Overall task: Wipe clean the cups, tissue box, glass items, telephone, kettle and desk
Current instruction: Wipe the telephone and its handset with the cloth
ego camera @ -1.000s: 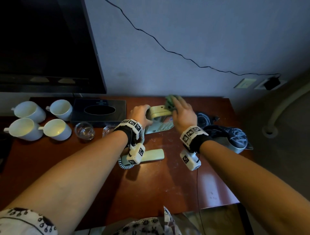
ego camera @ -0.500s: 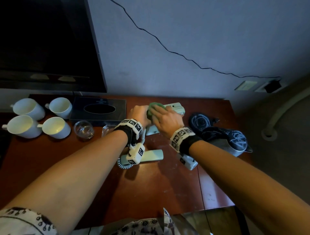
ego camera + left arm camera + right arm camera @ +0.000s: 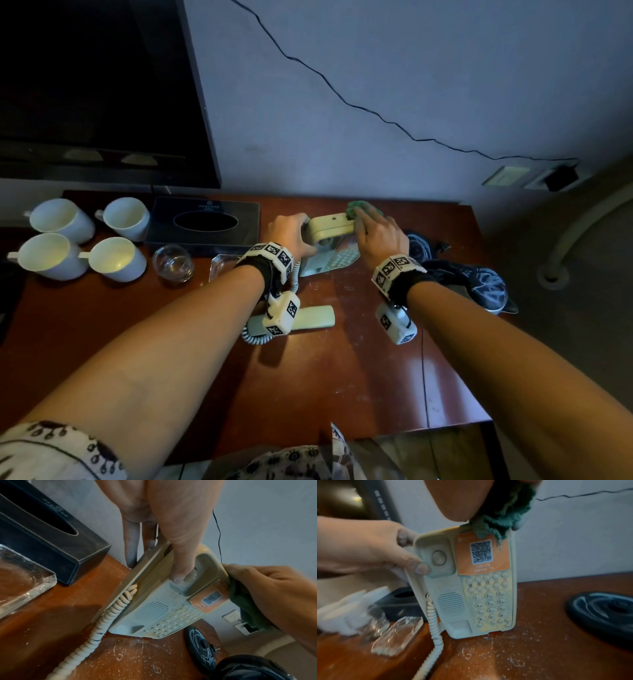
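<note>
Dusty bench (image 3: 342,377): your left hand (image 3: 291,236) grip is clamped on the tilted-up telephone (image 3: 330,228), your right hand (image 3: 380,236) grip clamped on the green cloth (image 3: 358,207) at its far end.

Looked like hotel guest room — red-brown wooden desk (image 3: 359,377) stood against plain wall under dark wall-mounted TV (image 3: 102,96). Four matching white cups (image 3: 82,240) sat grouped beside black leatherette tissue box (image 3: 202,222), small glass (image 3: 172,264) and clear glass tray (image 3: 397,634). Corded cream telephone (image 3: 471,588) carried orange QR-code sticker — typical room set. Wall sockets (image 3: 534,176) sat just above desk level.
</note>
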The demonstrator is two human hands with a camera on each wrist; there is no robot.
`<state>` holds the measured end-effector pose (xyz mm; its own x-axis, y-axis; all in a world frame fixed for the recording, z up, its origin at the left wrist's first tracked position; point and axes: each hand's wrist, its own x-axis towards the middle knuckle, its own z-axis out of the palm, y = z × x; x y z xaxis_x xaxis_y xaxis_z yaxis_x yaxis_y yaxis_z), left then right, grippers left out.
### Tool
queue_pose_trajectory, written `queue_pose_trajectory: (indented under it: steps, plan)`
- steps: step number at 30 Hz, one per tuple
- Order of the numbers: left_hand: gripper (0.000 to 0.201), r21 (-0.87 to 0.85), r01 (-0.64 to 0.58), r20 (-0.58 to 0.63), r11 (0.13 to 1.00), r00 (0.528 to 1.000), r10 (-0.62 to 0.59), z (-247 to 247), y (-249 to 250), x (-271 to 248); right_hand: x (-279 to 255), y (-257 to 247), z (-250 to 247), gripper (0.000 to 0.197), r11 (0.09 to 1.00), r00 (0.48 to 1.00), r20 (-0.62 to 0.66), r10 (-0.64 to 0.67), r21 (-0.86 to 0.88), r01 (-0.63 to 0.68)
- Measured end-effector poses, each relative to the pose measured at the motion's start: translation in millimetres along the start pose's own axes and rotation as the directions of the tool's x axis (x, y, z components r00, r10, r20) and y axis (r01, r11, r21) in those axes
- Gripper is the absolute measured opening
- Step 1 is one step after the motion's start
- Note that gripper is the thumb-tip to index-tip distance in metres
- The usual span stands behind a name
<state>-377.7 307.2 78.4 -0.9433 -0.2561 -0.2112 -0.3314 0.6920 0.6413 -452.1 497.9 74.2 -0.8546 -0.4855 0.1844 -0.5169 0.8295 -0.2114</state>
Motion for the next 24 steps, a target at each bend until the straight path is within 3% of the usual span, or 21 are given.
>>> queue_pose_trajectory:
  steps: [2, 4, 6, 11, 15, 19, 21, 24]
  plan:
    - [0.041, 0.01, -0.005, -0.001, 1.0, 1.0, 0.005, 0, 1, 0, 4, 5, 0, 0.037, 0.986, 0.986, 0.024, 0.166, 0.031, -0.167]
    - [0.039, 0.022, -0.008, -0.012, 1.0, 1.0, 0.008, 2, -2, -2, 2, 7, 3, 0.032, 0.934, 0.926, 0.128, 0.355, -0.083, -0.347]
    - [0.038, 0.045, -0.018, -0.01, 0.999, 1.0, 0.018, 3, -5, -3, -7, 10, 7, 0.036, 0.913, 0.901, 0.148, 0.408, -0.06, -0.403]
    - [0.039, 0.091, -0.044, -0.011, 0.995, 0.999, 0.045, 2, -1, -2, -16, 11, 7, 0.03, 0.926, 0.958, -0.144, 0.25, 0.325, -0.193]
    - [0.04, 0.126, -0.049, 0.007, 0.991, 0.999, 0.048, 2, 5, -1, -12, -15, -1, 0.031, 0.976, 0.992, -0.084, -0.095, 0.188, 0.11]
    - [0.033, 0.115, -0.035, -0.002, 0.993, 0.999, 0.036, 1, 3, -2, -14, -38, 2, 0.03, 0.927, 0.93, -0.088, -0.357, 0.089, 0.364]
    - [0.036, 0.096, -0.029, -0.012, 0.995, 0.999, 0.031, 1, -1, -3, -12, -29, 1, 0.028, 0.945, 0.944, -0.09, -0.319, 0.041, 0.323]
    - [0.042, 0.078, -0.038, -0.021, 0.996, 0.999, 0.04, 3, -1, -3, -11, -3, -3, 0.026, 0.989, 0.984, -0.109, -0.144, 0.017, 0.146]
